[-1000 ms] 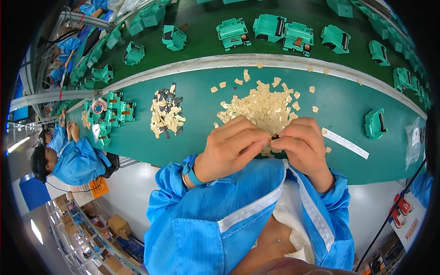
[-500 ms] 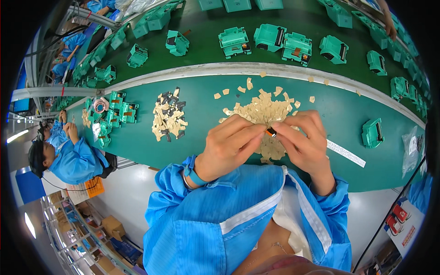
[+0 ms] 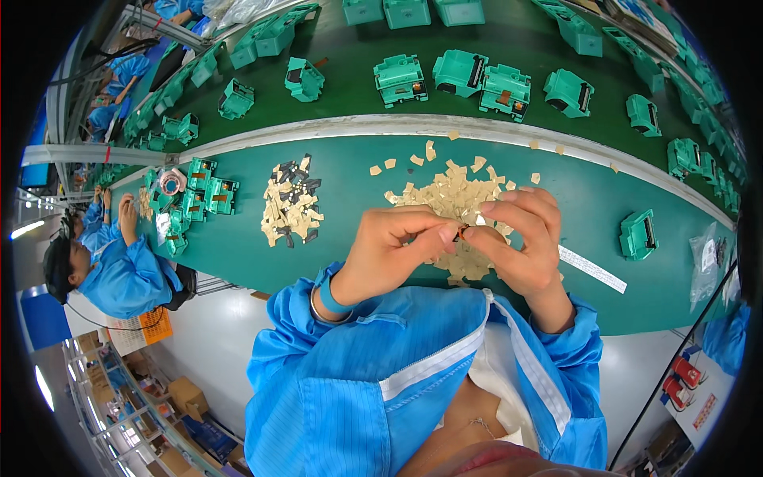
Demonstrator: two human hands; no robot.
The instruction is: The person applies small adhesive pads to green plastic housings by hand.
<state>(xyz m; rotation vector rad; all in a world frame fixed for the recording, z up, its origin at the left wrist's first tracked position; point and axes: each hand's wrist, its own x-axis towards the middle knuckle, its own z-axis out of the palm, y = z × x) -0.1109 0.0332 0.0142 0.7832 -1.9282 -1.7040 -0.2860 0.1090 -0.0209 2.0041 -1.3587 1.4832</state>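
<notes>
My left hand [image 3: 397, 246] has its thumb and forefinger pinched on a small black and orange part [image 3: 460, 232], mostly hidden by the fingertips. My right hand [image 3: 526, 242] meets it from the other side: its thumb tip touches the part, while the forefinger is raised away from the thumb. Both hands are above a loose pile of small cream-coloured pieces [image 3: 445, 189] on the green table. Stray cream pieces lie around the pile's far side.
On the left are a mixed pile of cream and black pieces [image 3: 291, 199] and several green housings [image 3: 220, 195]. A white printed strip [image 3: 592, 269] and a green housing [image 3: 638, 235] lie right. Beyond a pale rail [image 3: 334, 126], more housings stand on a green belt. A co-worker [image 3: 119, 266] sits far left.
My right forefinger has lifted away from its thumb, and the small part has turned, showing less orange. The housings beyond the rail have shifted slightly left in the view.
</notes>
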